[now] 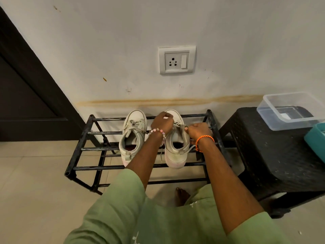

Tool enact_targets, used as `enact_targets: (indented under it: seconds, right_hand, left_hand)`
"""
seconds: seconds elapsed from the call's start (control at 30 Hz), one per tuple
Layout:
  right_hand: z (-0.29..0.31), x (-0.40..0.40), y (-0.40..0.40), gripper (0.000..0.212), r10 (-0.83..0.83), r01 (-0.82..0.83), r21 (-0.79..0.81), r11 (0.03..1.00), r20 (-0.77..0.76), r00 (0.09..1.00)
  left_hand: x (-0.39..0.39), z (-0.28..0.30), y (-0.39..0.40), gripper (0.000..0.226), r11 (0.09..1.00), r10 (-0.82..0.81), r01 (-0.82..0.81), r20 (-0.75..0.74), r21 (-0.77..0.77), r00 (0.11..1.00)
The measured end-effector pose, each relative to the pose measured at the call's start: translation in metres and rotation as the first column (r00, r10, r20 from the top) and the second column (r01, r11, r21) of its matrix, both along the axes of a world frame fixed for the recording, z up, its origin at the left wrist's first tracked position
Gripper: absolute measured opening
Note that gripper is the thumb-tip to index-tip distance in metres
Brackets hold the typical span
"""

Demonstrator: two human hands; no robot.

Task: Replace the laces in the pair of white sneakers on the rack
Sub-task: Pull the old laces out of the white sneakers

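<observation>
Overhead, two white sneakers sat side by side on the top bars of a black rack [84,133], toes toward the wall. Left sneaker [134,132] was untouched, laces loosely tied. Both hands worked over the right sneaker [176,152]: left hand [162,122], fingers curled, pinched lace [178,124] near the tongue; right hand [198,131], fisted, gripped lace at the shoe's right edge. Beaded bracelet [158,130] on left wrist, orange cord [204,139] on right. Black stool [263,147] stood just right of the rack, bearing a clear tub [267,110].
</observation>
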State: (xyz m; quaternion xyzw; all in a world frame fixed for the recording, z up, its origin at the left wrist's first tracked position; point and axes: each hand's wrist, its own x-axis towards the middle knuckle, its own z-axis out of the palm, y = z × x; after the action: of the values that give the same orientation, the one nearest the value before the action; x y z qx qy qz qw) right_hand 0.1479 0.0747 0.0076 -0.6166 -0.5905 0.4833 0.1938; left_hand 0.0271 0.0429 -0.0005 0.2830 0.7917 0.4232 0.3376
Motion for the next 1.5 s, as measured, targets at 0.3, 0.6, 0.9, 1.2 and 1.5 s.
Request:
enact_targets:
  seconds: [0.3, 0.6, 0.9, 1.2, 1.5]
  right_hand:
    - [-0.004, 0.0, 0.0, 0.01, 0.042, -0.046, 0.063, 0.997, 0.061, 0.997]
    - [-0.004, -0.003, 0.001, 0.024, 0.041, -0.05, 0.076, 0.996, 0.113, 0.993]
    - [-0.007, -0.003, 0.004, 0.02, 0.029, -0.031, 0.037, 0.999, 0.067, 0.997]
    - [-0.008, -0.002, 0.005, 0.021, 0.024, -0.026, 0.043, 0.999, 0.054, 0.998]
    - [-0.01, -0.005, 0.002, 0.015, 0.028, -0.038, 0.091, 0.995, 0.108, 0.994]
  left_hand:
    - [0.023, 0.001, -0.008, 0.025, 0.933, -0.355, 0.154, -0.753, -0.326, 0.553]
    - [0.018, -0.016, -0.007, 0.018, 0.992, -0.089, 0.051, -0.369, -0.112, 0.925]
    - [0.013, 0.005, -0.014, 0.014, 0.95, 0.106, -0.19, 0.318, 0.247, 0.942]
    - [0.005, 0.022, -0.007, 0.012, 0.986, 0.046, -0.085, 0.254, 0.145, 0.966]
    - [0.021, -0.001, -0.01, 0.022, 0.971, -0.202, 0.094, -0.555, -0.218, 0.807]
